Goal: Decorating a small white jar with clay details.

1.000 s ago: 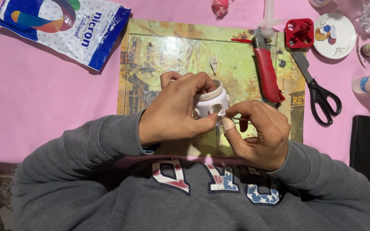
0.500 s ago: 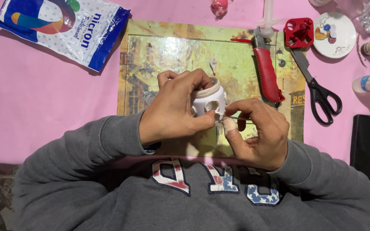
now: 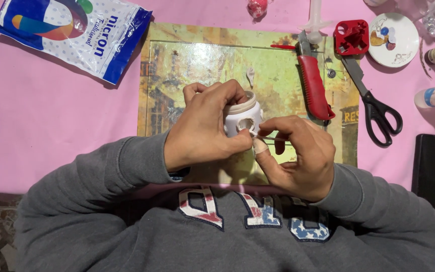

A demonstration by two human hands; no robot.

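Two grey sleeves reach over a pink table (image 3: 51, 126) onto a picture-printed mat (image 3: 197, 60). Beyond it lie a white and blue bag (image 3: 71, 32), black scissors (image 3: 376, 103) and a red-handled cutter (image 3: 313, 85). Above the mat, the left hand (image 3: 205, 128) is wrapped around a small white pot (image 3: 242, 118); the right hand (image 3: 300, 156), touching it, pinches a thin stick (image 3: 265, 137) at a hole in the pot's side.

Thin tool (image 3: 270, 137), perhaps a pick

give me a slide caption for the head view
Left hand holds a small white pot while right hand works it with a thin tool.
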